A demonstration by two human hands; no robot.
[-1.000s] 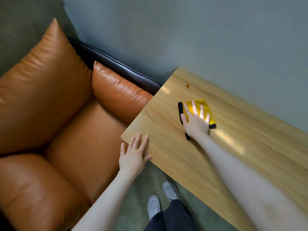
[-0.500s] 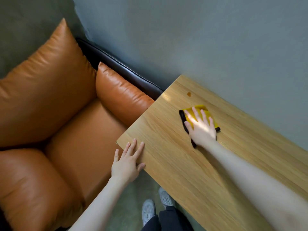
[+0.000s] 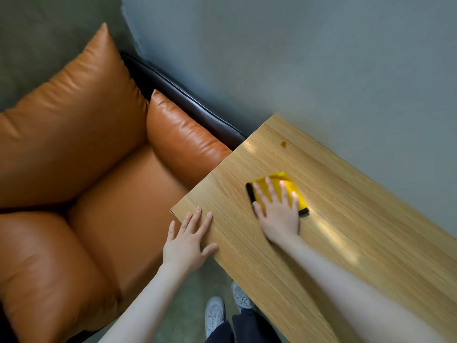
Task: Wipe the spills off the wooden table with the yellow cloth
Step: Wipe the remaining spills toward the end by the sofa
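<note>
The person stands at the near corner of the wooden table [image 3: 333,243], and everything else sits around that slab. The right hand [image 3: 278,214] lies flat on the table with fingers spread and straight, pressing down on the yellow cloth [image 3: 295,191], which is folded small and edged in black along its left and lower sides. The cloth rests toward the left end of the table, about midway across its width. The left hand [image 3: 188,243] is also flat and spread, holding nothing; its fingers and thumb rest on the table's near corner, while the palm hangs off the edge.

Beyond the cloth, closer to the table's far edge and left end, a small brownish spill [image 3: 283,144] sits on the wood, well apart from the cloth. Bright patches of light glare off the tabletop beside it and to the right of the cloth.

Left of the table stands an orange leather armchair [image 3: 74,181], its arm cushion just beside the table's end. Below the table's near edge, two grey shoes [image 3: 214,315] stand on the floor. I can read no writing or brand on anything.
</note>
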